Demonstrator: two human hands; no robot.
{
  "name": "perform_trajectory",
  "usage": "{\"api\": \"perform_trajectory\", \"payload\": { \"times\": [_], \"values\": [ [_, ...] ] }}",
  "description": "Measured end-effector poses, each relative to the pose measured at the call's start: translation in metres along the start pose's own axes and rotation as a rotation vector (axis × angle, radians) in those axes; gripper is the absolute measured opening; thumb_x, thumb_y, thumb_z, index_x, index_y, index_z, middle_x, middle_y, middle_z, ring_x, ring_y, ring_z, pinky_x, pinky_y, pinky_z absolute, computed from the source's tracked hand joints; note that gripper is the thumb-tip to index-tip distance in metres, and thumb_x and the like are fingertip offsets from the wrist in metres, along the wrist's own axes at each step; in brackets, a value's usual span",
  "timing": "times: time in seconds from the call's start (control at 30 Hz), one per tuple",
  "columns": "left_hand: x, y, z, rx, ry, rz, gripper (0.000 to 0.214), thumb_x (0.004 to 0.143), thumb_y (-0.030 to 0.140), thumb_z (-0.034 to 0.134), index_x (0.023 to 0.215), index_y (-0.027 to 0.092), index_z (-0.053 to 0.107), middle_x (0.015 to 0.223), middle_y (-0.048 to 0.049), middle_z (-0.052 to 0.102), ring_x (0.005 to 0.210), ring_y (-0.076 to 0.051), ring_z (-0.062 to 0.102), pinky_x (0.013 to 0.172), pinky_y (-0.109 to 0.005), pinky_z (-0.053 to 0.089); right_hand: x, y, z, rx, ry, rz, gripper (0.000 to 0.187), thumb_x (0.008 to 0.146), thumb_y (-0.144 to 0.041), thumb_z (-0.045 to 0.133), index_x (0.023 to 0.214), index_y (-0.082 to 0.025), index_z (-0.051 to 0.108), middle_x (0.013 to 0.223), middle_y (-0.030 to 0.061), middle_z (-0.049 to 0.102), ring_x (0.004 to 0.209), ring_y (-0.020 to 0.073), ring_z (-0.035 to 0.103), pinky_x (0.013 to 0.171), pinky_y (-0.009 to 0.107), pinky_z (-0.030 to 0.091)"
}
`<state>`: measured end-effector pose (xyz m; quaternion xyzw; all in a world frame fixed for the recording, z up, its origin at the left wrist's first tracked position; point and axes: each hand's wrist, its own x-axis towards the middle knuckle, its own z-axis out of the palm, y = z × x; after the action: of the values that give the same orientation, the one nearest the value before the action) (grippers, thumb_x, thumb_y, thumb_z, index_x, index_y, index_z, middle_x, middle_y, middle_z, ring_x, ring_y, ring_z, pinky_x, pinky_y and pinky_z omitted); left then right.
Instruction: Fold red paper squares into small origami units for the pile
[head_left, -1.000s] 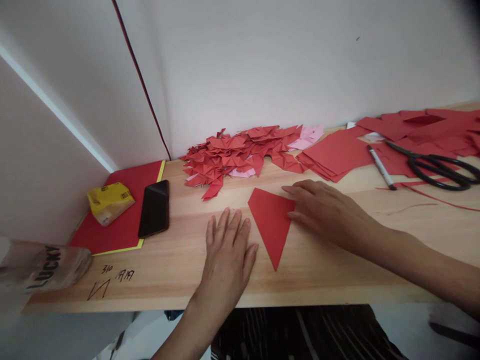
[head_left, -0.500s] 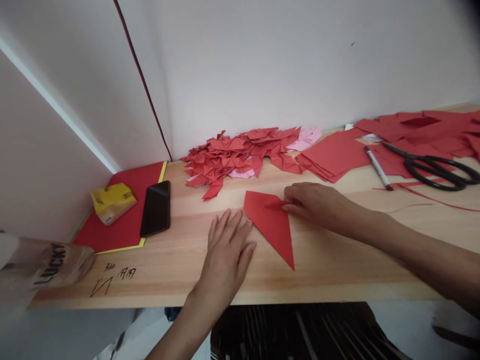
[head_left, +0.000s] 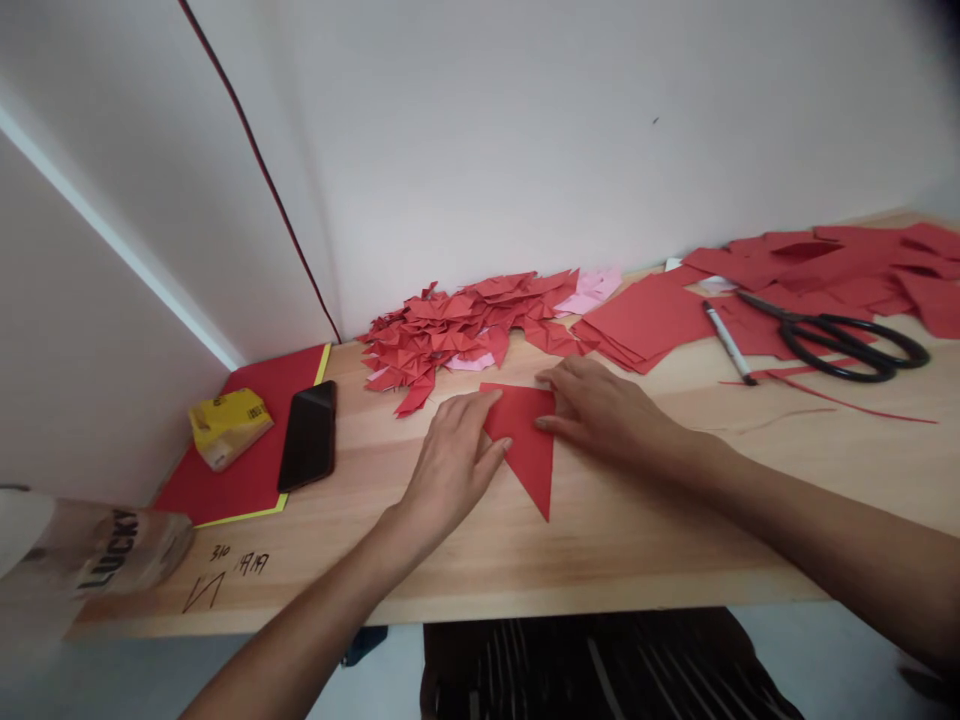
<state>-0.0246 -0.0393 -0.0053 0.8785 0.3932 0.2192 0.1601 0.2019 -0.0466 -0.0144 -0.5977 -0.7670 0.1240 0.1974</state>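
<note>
A folded sheet of red paper [head_left: 531, 430] lies on the wooden table in front of me, its long point toward the near edge. My left hand [head_left: 454, 450] holds its left side, fingertips at the upper left corner and thumb lower on the slanting edge. On the opposite side, my right hand [head_left: 600, 408] has its fingers at the upper right corner and its thumb on the right edge. Parts of the paper's edges are hidden under the fingers. Just beyond it lies a heap of folded red paper pieces [head_left: 465, 320], with some pink ones among them.
Right of the heap are stacked red sheets [head_left: 652, 315], a marker [head_left: 729, 343], black-handled scissors [head_left: 832, 335] and loose red paper [head_left: 840, 265]. On the left lie a phone [head_left: 307, 435], a yellow packet [head_left: 231, 428] on a red sheet [head_left: 247, 495], and a clear LUCKY container [head_left: 124, 550].
My left hand has gone from lying flat beside the paper to holding its left edge. My right hand has shifted left, and the paper looks narrower. The view has turned slightly.
</note>
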Motion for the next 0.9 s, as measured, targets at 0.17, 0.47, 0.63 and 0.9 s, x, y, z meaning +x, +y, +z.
{"api": "perform_trajectory", "payload": {
  "times": [0.17, 0.47, 0.63, 0.9],
  "values": [
    [0.025, -0.007, 0.013, -0.009, 0.045, 0.089, 0.041, 0.088, 0.020, 0.058, 0.128, 0.016, 0.052, 0.128, -0.0117, 0.060, 0.121, -0.025, 0.051, 0.106, -0.044, 0.041, 0.003, -0.006, -0.001, 0.029, -0.040, 0.037, 0.009, 0.087, -0.025, 0.057, 0.081, -0.019, 0.055, 0.090, 0.0088, 0.062, 0.087, 0.0238, 0.058, 0.069, 0.033, 0.040],
    [0.032, -0.015, 0.019, -0.732, 0.371, -0.131, 0.060, 0.086, 0.030, 0.065, 0.139, 0.027, 0.037, 0.144, -0.0124, 0.045, 0.125, -0.023, 0.053, 0.106, -0.042, 0.042, 0.009, 0.008, -0.007, 0.442, 0.194, 0.154, 0.018, 0.091, -0.033, 0.049, 0.078, -0.021, 0.047, 0.069, -0.0023, 0.056, 0.063, 0.0132, 0.053, 0.058, 0.026, 0.039],
    [0.031, -0.016, 0.026, -1.165, 0.136, -0.301, 0.054, 0.081, 0.036, 0.071, 0.128, 0.019, 0.050, 0.123, -0.0136, 0.063, 0.110, -0.021, 0.062, 0.097, -0.035, 0.047, 0.011, 0.004, 0.000, 0.841, 0.181, 0.165, 0.017, 0.090, -0.038, 0.055, 0.087, -0.022, 0.051, 0.073, -0.0010, 0.065, 0.069, 0.0154, 0.063, 0.062, 0.027, 0.046],
    [0.028, -0.015, 0.026, -1.280, 0.077, -0.411, 0.028, 0.075, 0.034, 0.076, 0.095, 0.016, 0.069, 0.091, -0.0046, 0.071, 0.084, -0.014, 0.064, 0.079, -0.025, 0.048, 0.007, 0.018, -0.039, 0.514, 0.332, 0.160, 0.028, 0.089, -0.043, 0.055, 0.105, -0.020, 0.062, 0.098, 0.0077, 0.070, 0.079, 0.0172, 0.063, 0.071, 0.031, 0.048]
  ]
}}
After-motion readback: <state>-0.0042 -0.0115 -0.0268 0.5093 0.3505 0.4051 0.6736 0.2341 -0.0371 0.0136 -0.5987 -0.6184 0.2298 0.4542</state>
